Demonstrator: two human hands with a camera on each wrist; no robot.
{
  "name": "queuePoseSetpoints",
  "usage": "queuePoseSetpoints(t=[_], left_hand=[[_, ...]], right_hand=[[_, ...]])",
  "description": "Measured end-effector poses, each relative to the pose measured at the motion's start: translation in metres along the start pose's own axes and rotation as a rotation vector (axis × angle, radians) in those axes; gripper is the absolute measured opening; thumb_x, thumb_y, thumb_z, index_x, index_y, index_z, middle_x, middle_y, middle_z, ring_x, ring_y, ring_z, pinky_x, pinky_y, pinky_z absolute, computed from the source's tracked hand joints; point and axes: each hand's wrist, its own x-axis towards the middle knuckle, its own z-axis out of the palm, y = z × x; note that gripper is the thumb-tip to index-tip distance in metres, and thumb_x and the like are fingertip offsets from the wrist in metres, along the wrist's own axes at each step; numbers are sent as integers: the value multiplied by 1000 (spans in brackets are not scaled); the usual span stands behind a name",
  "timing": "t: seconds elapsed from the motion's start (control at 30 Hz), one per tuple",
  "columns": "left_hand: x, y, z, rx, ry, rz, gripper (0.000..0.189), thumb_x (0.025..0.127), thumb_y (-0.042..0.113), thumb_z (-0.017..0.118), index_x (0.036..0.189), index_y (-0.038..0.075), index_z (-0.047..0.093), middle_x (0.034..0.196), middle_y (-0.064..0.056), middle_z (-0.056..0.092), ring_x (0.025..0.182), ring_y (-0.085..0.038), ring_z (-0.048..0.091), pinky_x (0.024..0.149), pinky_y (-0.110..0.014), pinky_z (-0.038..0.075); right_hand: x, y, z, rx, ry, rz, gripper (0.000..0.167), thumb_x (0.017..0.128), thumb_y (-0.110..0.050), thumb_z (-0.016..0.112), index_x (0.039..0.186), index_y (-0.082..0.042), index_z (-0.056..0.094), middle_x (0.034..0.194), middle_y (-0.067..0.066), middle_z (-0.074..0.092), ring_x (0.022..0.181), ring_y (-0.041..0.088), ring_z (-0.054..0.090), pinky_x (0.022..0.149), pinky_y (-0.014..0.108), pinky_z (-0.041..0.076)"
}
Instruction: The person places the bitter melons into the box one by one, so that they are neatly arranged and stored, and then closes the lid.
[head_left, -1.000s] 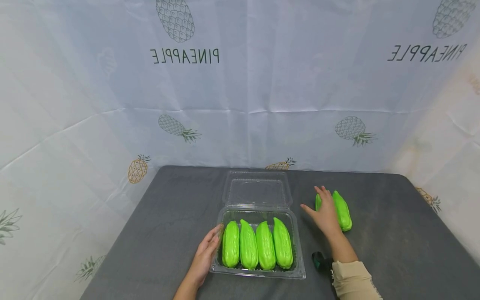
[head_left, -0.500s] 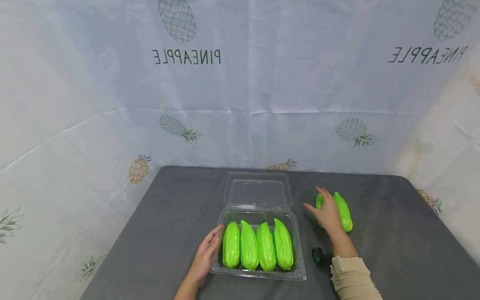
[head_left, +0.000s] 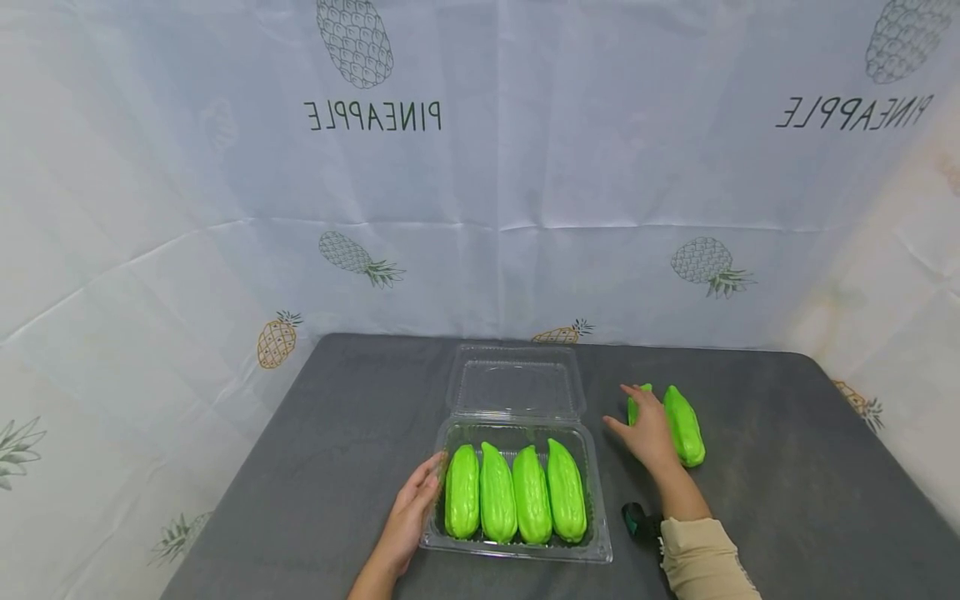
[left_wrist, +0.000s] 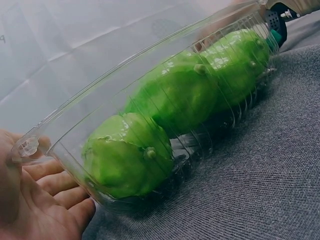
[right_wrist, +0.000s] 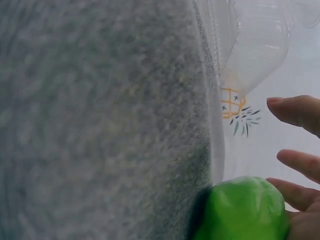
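In the head view, a clear plastic clamshell box (head_left: 517,552) lies with its lid folded back, holding several lumpy, bright green gourd-like vegetables (head_left: 498,496). My left hand (head_left: 410,506) rests against the box's left wall. The left wrist view shows its fingers (left_wrist: 62,185) nearly straight beside the box's corner. Right of the box, my right hand (head_left: 651,433) is over a green gourd-like vegetable (head_left: 632,410), partly hiding it. In the right wrist view its fingers (right_wrist: 300,165) are spread and loosely bent beside that vegetable's end (right_wrist: 245,210). A second such vegetable (head_left: 685,427) lies just to the right.
The open lid (head_left: 517,382) lies flat behind the box on the dark grey tabletop (head_left: 360,400). A black device (head_left: 637,522) sits at my right wrist. A white pineapple-print cloth (head_left: 480,167) hangs behind the table's far edge.
My right hand has shifted slightly left and nearer to me, and the vegetable under it appears slightly further left. The left hand and the box have stayed in place.
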Motion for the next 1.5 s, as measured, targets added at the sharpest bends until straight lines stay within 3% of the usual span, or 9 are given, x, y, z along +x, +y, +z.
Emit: queuePoseSetpoints(t=[0.13, 0.3, 0.43, 0.5, 0.73, 0.83, 1.07, 1.2, 1.5], left_hand=[[0, 1, 0, 4, -2, -3, 59, 102, 29, 35, 145, -7, 17, 153, -24, 17, 142, -37, 10, 94, 0, 28], [0, 1, 1, 14, 3, -5, 59, 102, 30, 35, 145, -6, 18, 153, -24, 17, 142, -37, 12, 96, -2, 28], [-1, 2, 1, 27, 10, -9, 58, 102, 31, 35, 145, -5, 19, 153, -23, 19, 142, -36, 13, 111, -23, 27], [-1, 2, 0, 29, 13, -13, 58, 102, 31, 35, 145, -4, 20, 153, -22, 19, 142, -36, 13, 113, -27, 24], [-1, 2, 1, 8, 8, -3, 58, 102, 29, 36, 145, -5, 19, 153, -23, 18, 142, -36, 11, 94, -1, 28], [-2, 2, 1, 2, 9, 1, 57, 102, 29, 36, 145, -5, 19, 153, -23, 18, 142, -35, 10, 94, -1, 28], [-2, 4, 1, 12, 15, 14, 56, 102, 28, 35, 144, -6, 20, 152, -25, 19, 141, -37, 11, 95, -2, 28], [-1, 4, 1, 1, 22, -1, 57, 102, 28, 36, 145, -5, 20, 152, -24, 18, 142, -36, 10, 94, -1, 28], [-1, 3, 1, 1, 11, -5, 58, 101, 30, 37, 145, -6, 20, 153, -24, 17, 142, -37, 11, 93, -1, 28]], right_hand=[[1, -1, 0, 6, -28, 7, 64, 83, -11, 67, 136, 9, 38, 144, 35, 26, 134, 51, 20, 106, 64, 23], [3, 0, -3, -39, -98, -17, 62, 81, -4, 66, 134, 13, 39, 146, 37, 17, 132, 55, 20, 102, 65, 29], [2, 0, -4, -82, -156, -31, 61, 80, 1, 65, 133, 15, 38, 146, 39, 15, 128, 58, 21, 100, 66, 30], [1, 0, -1, -107, -164, -39, 62, 80, 1, 65, 134, 14, 37, 145, 39, 17, 128, 58, 22, 101, 66, 28], [-4, -1, 7, -162, -104, -115, 62, 79, -1, 68, 134, 10, 41, 142, 35, 29, 126, 58, 28, 100, 67, 29], [-5, 0, 8, -127, -143, -146, 64, 81, -3, 67, 137, 8, 39, 145, 32, 26, 126, 55, 31, 97, 66, 33], [-6, 4, 10, -67, -202, -129, 63, 85, -3, 61, 141, 4, 33, 150, 30, 16, 130, 52, 28, 103, 71, 15], [-5, 5, 11, -42, -224, -115, 64, 85, -1, 60, 142, 4, 32, 151, 29, 12, 132, 52, 24, 104, 71, 12], [-10, 7, 9, 19, -189, -47, 56, 85, -4, 60, 137, 2, 39, 151, 28, 18, 132, 52, 25, 103, 69, 21]])
